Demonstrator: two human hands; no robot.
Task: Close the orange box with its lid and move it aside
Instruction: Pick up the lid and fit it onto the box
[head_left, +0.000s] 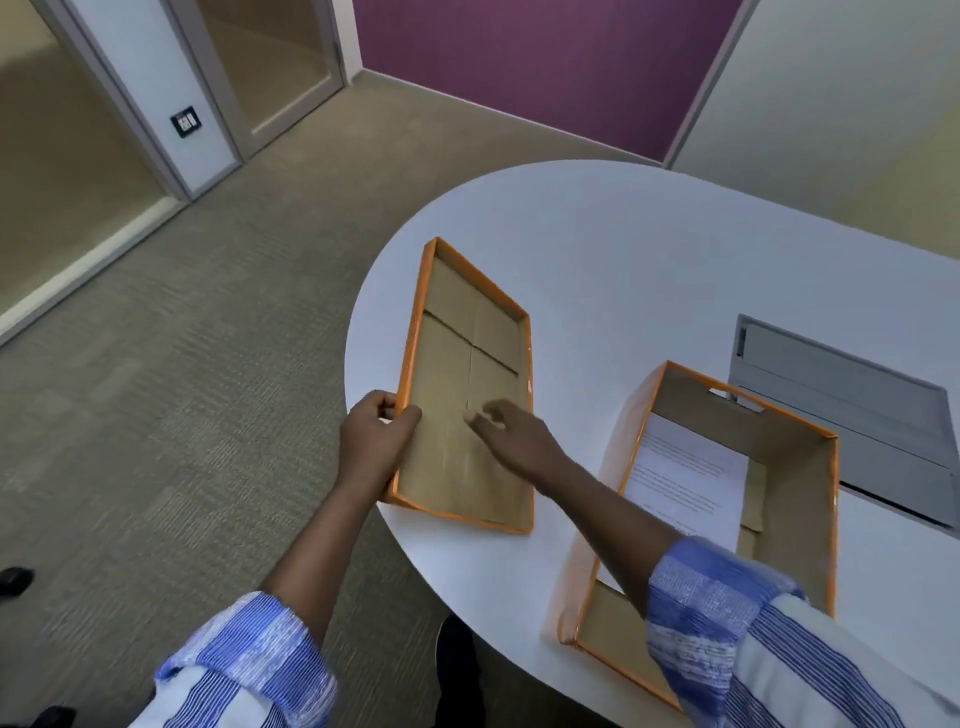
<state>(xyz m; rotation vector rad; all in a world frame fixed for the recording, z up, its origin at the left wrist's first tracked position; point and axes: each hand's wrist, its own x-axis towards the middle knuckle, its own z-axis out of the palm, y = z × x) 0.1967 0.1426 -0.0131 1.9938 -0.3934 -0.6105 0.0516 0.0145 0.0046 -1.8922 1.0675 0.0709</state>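
The orange lid (470, 332) lies upside down at the table's left edge, its brown cardboard inside facing up. My left hand (376, 441) grips the lid's near left rim, thumb inside, fingers outside. My right hand (511, 439) hovers over the lid's inside with fingers spread, blurred by motion, holding nothing. The open orange box (826, 519) stands to the right, near the front edge, with a printed white sheet (685, 483) lying in it. My right forearm crosses the box's near left corner.
The white table (623, 249) has a rounded left end. A grey panel with a cable slot (852, 410) sits just behind the box. Carpet floor lies to the left, with glass doors and a purple wall beyond.
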